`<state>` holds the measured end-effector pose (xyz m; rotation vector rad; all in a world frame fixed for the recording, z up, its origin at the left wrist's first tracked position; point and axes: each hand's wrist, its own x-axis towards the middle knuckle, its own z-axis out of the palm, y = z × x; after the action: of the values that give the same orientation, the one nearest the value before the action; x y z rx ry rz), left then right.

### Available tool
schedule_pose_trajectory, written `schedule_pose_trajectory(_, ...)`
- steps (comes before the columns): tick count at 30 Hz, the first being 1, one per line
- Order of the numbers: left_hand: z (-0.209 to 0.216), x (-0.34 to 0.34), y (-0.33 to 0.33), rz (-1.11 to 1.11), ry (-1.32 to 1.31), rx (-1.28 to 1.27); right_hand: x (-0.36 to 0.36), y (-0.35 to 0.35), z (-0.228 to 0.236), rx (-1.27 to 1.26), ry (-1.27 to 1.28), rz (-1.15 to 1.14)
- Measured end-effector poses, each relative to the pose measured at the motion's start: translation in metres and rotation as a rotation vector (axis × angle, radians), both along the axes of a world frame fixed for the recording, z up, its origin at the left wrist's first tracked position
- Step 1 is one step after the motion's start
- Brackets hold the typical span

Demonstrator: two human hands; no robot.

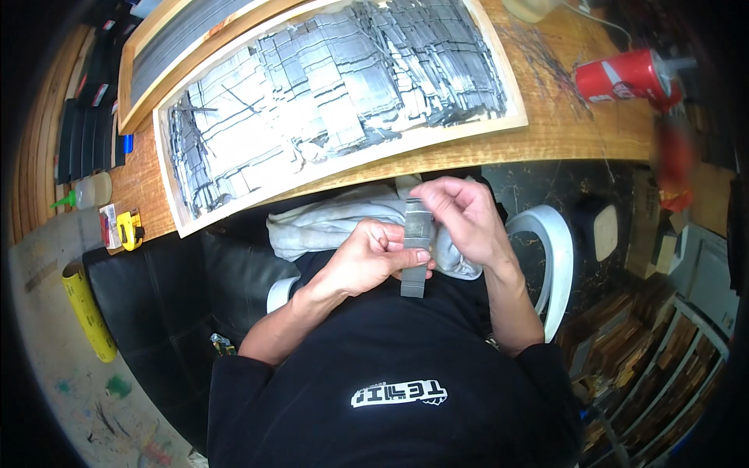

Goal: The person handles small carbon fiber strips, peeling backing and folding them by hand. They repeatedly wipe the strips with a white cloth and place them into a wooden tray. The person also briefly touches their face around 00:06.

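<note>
My left hand (380, 253) is closed around a narrow bundle of flat grey strips (414, 226), the thumb pressed across its face. The bundle stands lengthwise in front of my black shirt, with crosswise lines along it. At its far end my right hand (466, 220) has its fingers bent, the tips pinched at the top of the bundle. Just beyond, on the table, lies a wood-framed panel (328, 86) covered with grey, black and white strip-like pieces. A pale cloth (324, 224) lies below the table edge, behind my hands.
A second wooden frame (168, 58) lies past the panel. On the table (562, 140) stand a red can (620, 76), a yellow tool (129, 230) and a green-tipped bottle (92, 191). A yellow roll (88, 312) is at left, a white chair arm (555, 269) at right.
</note>
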<state>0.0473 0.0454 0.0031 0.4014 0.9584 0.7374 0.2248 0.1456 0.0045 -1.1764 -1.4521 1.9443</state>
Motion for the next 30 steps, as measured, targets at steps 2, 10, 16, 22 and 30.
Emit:
schedule_pose_trajectory(2,-0.002,-0.002,0.0,-0.011,0.026,0.02,0.008,0.004,-0.002,-0.003,0.009,0.076)
schedule_pose_trajectory(10,-0.002,-0.004,0.001,-0.021,0.0,0.021,0.006,0.003,-0.01,-0.068,-0.093,-0.011)
schedule_pose_trajectory(16,-0.031,-0.015,0.0,0.088,-0.018,-0.053,0.008,-0.008,-0.028,0.679,-0.512,0.023)
schedule_pose_trajectory(22,-0.063,-0.032,-0.001,0.2,-0.021,-0.182,0.035,-0.016,-0.063,0.197,-0.542,0.152)
schedule_pose_trajectory(30,-0.081,-0.002,0.013,-0.042,0.164,-0.126,0.027,-0.023,-0.082,0.19,0.055,0.097)
